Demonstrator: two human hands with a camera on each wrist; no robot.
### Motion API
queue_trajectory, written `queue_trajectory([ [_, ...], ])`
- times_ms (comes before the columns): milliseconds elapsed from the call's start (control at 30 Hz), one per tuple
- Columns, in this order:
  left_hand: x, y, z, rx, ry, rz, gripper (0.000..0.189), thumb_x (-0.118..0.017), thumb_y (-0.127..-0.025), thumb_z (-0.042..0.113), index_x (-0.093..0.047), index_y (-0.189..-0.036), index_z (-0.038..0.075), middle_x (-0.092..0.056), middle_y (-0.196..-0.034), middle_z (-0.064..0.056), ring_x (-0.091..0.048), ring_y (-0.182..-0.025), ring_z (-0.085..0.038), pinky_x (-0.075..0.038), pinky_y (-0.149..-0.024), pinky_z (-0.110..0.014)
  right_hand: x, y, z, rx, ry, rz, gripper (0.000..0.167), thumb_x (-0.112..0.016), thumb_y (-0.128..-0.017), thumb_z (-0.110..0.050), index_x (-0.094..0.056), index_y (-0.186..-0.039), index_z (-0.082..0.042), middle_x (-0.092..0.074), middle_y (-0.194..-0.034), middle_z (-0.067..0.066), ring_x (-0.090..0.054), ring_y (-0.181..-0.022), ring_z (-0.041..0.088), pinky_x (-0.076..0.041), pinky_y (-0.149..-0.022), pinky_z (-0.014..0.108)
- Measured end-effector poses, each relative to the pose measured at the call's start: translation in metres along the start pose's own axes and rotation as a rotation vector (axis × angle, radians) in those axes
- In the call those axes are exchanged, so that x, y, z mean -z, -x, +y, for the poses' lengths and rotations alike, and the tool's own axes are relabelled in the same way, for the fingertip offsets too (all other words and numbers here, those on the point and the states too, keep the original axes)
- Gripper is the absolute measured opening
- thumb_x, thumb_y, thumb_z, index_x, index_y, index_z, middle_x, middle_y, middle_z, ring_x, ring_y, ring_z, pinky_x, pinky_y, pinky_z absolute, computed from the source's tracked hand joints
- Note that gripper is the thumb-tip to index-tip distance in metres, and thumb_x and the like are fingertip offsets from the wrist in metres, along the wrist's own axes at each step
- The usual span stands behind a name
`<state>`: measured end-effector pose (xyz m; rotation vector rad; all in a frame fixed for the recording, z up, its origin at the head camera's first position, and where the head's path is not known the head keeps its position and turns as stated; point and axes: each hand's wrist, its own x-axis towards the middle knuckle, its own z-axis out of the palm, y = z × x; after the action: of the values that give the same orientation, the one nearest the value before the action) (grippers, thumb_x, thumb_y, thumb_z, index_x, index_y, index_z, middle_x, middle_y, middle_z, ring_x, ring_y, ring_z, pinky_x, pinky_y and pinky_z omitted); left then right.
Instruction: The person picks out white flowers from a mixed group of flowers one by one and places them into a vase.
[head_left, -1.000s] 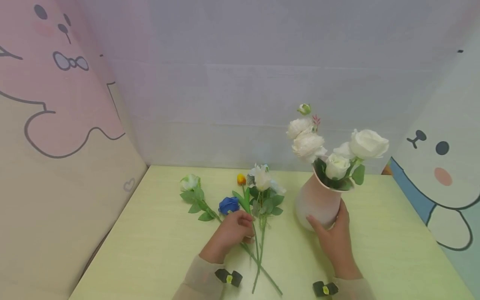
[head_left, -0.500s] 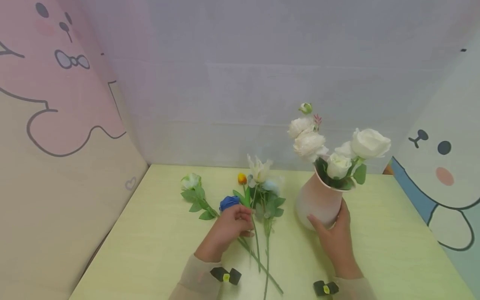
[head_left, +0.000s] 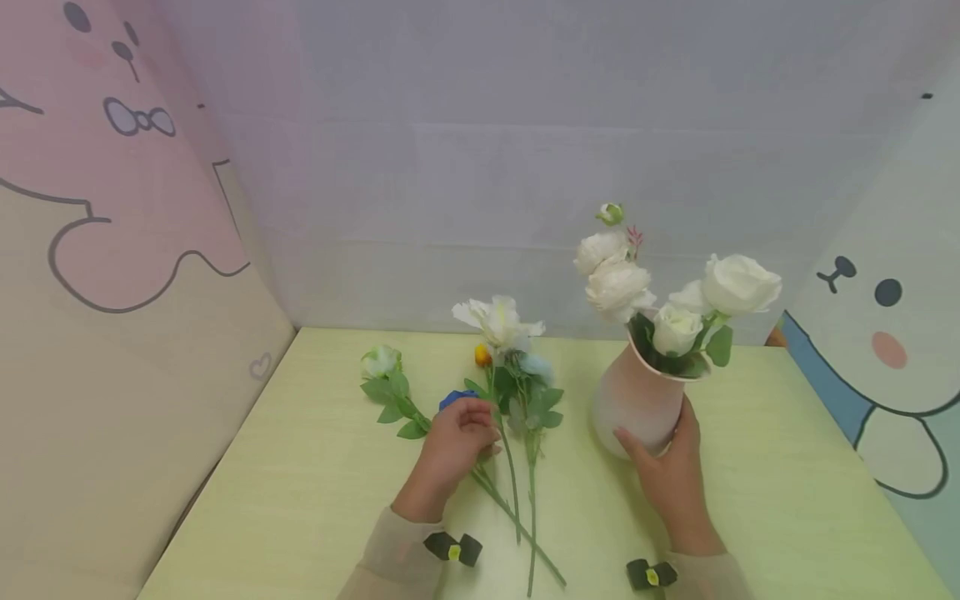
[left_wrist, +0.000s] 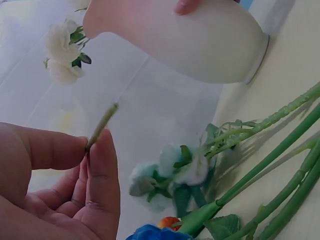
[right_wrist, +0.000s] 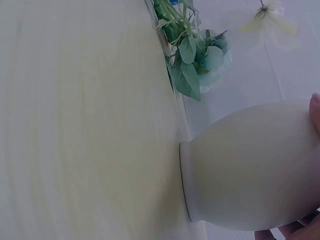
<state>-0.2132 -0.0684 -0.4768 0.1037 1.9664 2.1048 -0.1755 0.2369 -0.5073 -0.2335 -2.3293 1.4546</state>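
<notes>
My left hand (head_left: 455,450) pinches the thin stem (left_wrist: 103,125) of a white, spread-petalled flower (head_left: 501,323) between thumb and fingertips. That bloom stands above the other flowers in the head view, and its underside shows at the top of the right wrist view. With thumb and fingers around its lower body, my right hand (head_left: 675,492) grips a pink-to-white vase (head_left: 637,404). White roses (head_left: 738,285) and pale double blooms (head_left: 617,290) fill its mouth. Right beside my left hand lies a blue rose (head_left: 456,398), partly covered by the fingers.
On the pale yellow table (head_left: 300,500), a white-green flower (head_left: 381,361) lies to the left with its stem slanting under my left hand. An orange tulip (head_left: 482,356) and a light blue flower (head_left: 536,367) lie between hand and vase. A grey wall sheet (head_left: 450,183) hangs behind.
The white flower has risen off the other blooms and swung left, its stem in my left hand. My left hand has shifted slightly left and up; the right hand and vase stay put.
</notes>
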Motion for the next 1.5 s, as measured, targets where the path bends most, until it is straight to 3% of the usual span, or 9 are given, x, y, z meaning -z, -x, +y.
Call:
queue_trajectory([
  [100,0.000,0.000,0.001,-0.009,0.008,0.018,0.031,-0.063,-0.096,-0.006,-0.058,-0.126,-0.008,-0.059,-0.106,-0.016,-0.064,-0.090,-0.022,-0.062,-0.080,-0.036,0.000,-0.001,0.001,0.004,0.007,0.003,0.108,-0.084,-0.088,-0.022,-0.010,-0.165,-0.009,-0.025,-0.160,0.025,-0.030,-0.145,0.043,-0.025,-0.117,0.063],
  [400,-0.003,0.000,0.002,-0.014,0.019,-0.022,0.033,-0.060,-0.095,-0.009,-0.057,-0.127,-0.012,-0.060,-0.110,-0.025,-0.066,-0.089,-0.022,-0.062,-0.078,-0.035,-0.001,-0.001,0.000,0.015,0.004,0.002,0.106,-0.083,-0.089,-0.022,-0.010,-0.165,-0.009,-0.026,-0.159,0.025,-0.030,-0.144,0.043,-0.025,-0.117,0.063],
  [633,-0.005,0.002,0.005,-0.014,0.014,-0.016,0.029,-0.059,-0.096,-0.007,-0.060,-0.125,-0.009,-0.059,-0.107,-0.020,-0.066,-0.089,-0.022,-0.062,-0.078,-0.035,-0.001,0.000,0.001,0.014,0.000,0.003,0.107,-0.084,-0.088,-0.022,-0.010,-0.165,-0.010,-0.026,-0.159,0.024,-0.030,-0.144,0.042,-0.026,-0.117,0.063],
  [1067,-0.009,0.008,0.012,-0.106,-0.055,0.007,0.020,-0.063,-0.100,0.001,-0.063,-0.119,-0.005,-0.060,-0.099,-0.014,-0.067,-0.088,-0.028,-0.063,-0.078,-0.039,0.000,0.001,0.001,-0.007,0.003,0.001,0.107,-0.084,-0.088,-0.023,-0.010,-0.165,-0.009,-0.026,-0.159,0.024,-0.029,-0.144,0.042,-0.025,-0.118,0.063],
  [1500,-0.016,0.012,0.017,-0.177,-0.095,0.035,0.025,-0.068,-0.095,0.000,-0.064,-0.120,-0.003,-0.064,-0.103,-0.016,-0.066,-0.090,-0.024,-0.062,-0.076,-0.036,0.000,-0.001,0.002,-0.004,0.001,-0.004,0.108,-0.084,-0.088,-0.024,-0.009,-0.165,-0.011,-0.025,-0.160,0.024,-0.029,-0.145,0.041,-0.025,-0.118,0.062],
])
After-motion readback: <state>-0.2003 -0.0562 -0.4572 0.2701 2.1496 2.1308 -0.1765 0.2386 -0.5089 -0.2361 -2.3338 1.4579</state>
